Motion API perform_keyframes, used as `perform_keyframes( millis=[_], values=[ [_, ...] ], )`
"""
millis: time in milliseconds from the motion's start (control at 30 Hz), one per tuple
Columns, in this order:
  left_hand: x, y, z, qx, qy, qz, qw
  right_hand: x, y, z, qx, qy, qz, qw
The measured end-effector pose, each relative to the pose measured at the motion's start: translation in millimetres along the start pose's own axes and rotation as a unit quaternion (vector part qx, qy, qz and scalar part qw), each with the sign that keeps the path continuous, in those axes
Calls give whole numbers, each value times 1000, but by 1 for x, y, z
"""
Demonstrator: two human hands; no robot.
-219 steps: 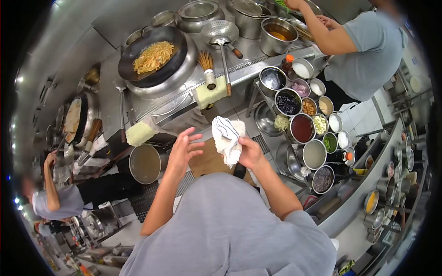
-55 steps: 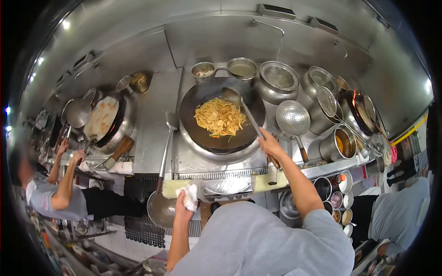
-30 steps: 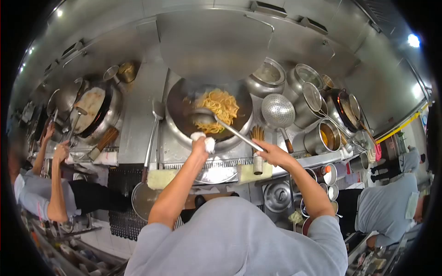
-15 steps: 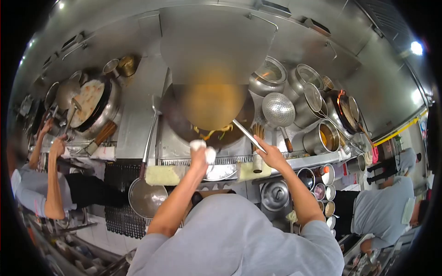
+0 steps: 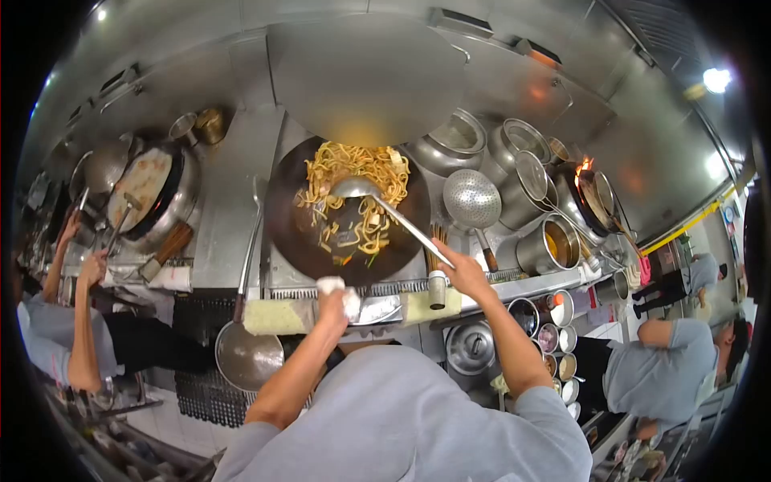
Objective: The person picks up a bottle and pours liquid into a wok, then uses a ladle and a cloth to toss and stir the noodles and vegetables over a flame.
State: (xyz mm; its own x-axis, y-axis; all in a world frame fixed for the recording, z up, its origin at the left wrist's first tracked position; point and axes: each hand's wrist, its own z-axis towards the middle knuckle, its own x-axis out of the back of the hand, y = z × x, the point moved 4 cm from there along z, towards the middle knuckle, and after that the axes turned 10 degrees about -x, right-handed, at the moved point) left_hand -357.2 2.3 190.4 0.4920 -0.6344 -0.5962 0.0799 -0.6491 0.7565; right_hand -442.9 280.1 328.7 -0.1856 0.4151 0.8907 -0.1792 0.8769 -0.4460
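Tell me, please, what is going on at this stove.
Someone is working noodles in a big wok. The right grip holds a ladle, its bowl among the noodles, which are mostly bunched toward the far side. The left grip has a white cloth at the wok's near edge; whether it clasps the rim is unclear. A strainer rests to the right, beyond which flames rise.

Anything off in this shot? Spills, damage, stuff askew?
No spill or damage that I can make out. One oddity: a blurred grey patch hides part of the far rim of the middle wok and cuts across the noodles, so that area can't be checked.
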Motion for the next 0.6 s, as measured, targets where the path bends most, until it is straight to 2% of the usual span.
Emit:
perform_keyframes(
  millis=[33,67,100,133,167,233,267,300,367,433,467,500,567,600],
  values=[
    [-6,-2,15,22,36,5,999,7,4,-3,-14,-25,7,1000],
    [-8,-11,41,29,30,-19,999,19,7,-6,-45,-52,20,997],
    [-23,-4,58,27,-7,-39,999,23,27,-3,-6,-17,20,1000],
    [-21,-20,86,23,18,-37,999,49,23,-8,32,-5,2,999],
    [-31,-16,95,-17,30,-36,999,77,23,-13,26,-6,-46,999],
    [-36,-8,104,1,0,-73,997,130,31,-21,11,9,-149,989],
    [-35,-8,108,-3,0,-71,997,153,35,-27,57,50,-194,978],
    [-32,-12,113,3,0,-65,998,169,37,-28,62,36,-211,975],
    [-25,-14,122,10,5,-56,998,170,24,-18,39,30,-268,962],
    [-18,-24,127,96,-22,-18,995,116,21,16,15,21,-263,964],
    [-17,-25,128,92,-32,-3,995,100,24,27,-4,19,-261,965],
    [-23,-16,120,91,-37,6,995,102,26,27,-9,23,-253,967],
    [-34,15,87,113,-31,-68,991,111,17,29,8,2,-243,970],
    [-24,20,77,131,-48,-20,990,131,14,21,16,-21,-238,971]
  ],
)
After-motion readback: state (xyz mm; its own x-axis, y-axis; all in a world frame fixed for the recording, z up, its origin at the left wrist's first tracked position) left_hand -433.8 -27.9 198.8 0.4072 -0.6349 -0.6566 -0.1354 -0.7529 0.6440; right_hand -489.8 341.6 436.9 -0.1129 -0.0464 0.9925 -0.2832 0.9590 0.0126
